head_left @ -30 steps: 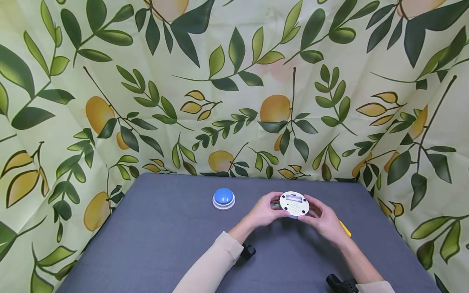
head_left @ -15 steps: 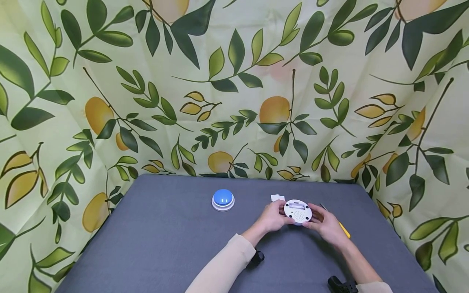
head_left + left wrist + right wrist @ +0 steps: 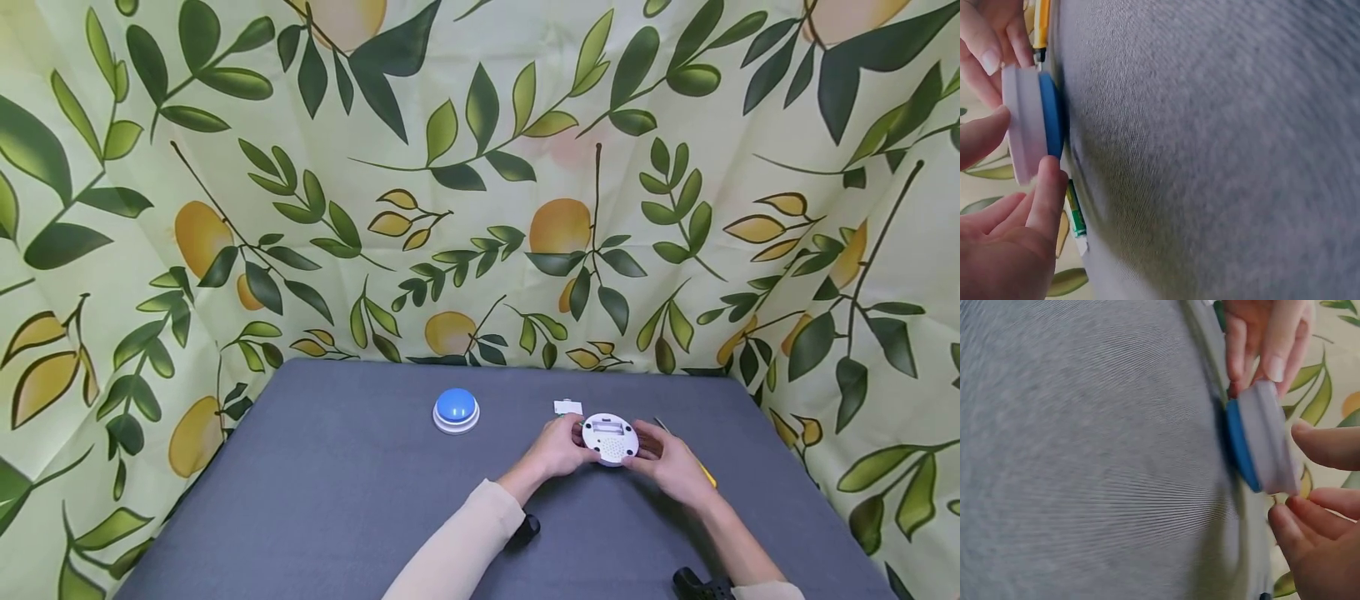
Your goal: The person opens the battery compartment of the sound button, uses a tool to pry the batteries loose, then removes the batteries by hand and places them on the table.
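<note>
Both hands hold a round white push button (image 3: 610, 439) between them, a little over the table. Its underside, with a bare battery slot and dark feet, faces up; its blue dome points down, as both wrist views show. My left hand (image 3: 558, 446) pinches the left edge, thumb on the white rim and a finger at the dome (image 3: 1051, 115). At the opposite edge, my right hand (image 3: 667, 462) holds the rim lightly with thumb and fingertips. Just beyond the left hand lies a small white cover (image 3: 567, 407). A green battery-like cylinder (image 3: 1075, 209) lies near the left fingers.
Another blue-domed push button (image 3: 456, 408) stands upright on the grey table (image 3: 337, 483), to the left. A screwdriver with a yellow handle (image 3: 707, 473) lies partly behind the right hand. Leaf-patterned cloth (image 3: 480, 208) hangs around the table's back and sides.
The held push button and my left hand have shifted slightly right and nearer to me, bringing the white cover into view. Over the last half second they have barely moved.
</note>
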`<state>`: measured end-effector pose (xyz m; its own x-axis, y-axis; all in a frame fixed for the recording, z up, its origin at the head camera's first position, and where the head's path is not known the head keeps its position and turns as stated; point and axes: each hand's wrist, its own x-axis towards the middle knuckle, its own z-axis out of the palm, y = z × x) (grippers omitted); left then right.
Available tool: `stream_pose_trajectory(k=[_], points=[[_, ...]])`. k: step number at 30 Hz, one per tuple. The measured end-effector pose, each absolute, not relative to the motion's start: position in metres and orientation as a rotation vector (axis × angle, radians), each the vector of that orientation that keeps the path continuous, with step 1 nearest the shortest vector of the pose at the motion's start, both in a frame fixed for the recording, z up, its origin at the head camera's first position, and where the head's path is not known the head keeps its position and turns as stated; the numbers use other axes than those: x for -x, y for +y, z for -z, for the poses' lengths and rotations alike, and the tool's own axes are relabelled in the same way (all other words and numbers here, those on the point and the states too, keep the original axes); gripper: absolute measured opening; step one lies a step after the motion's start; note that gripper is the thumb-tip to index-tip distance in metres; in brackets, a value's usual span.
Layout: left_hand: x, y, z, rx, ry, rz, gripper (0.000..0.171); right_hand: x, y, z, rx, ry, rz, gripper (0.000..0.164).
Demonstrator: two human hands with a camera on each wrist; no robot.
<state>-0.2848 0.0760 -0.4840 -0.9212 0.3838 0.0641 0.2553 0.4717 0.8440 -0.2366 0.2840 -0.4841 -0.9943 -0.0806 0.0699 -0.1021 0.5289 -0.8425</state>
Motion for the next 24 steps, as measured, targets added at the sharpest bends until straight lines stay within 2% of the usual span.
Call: stream_pose_trajectory(k=[4,10,24], points=[[0.285,0.068,0.481,-0.595,2.599,-1.356,0.06,0.234,0.283,0.475,-0.134,-2.751,-1.372,0.073],[0.286,0.048,0.474,-0.662,2.594,-1.286,0.054,0.233,0.274,0.462,-0.129,-2.727,-1.32,0.072],[0.285,-0.017,0.456,-0.647,2.689,-1.431,0.041,0.247,0.229,0.45,-0.24,-2.628,-1.428,0.059]])
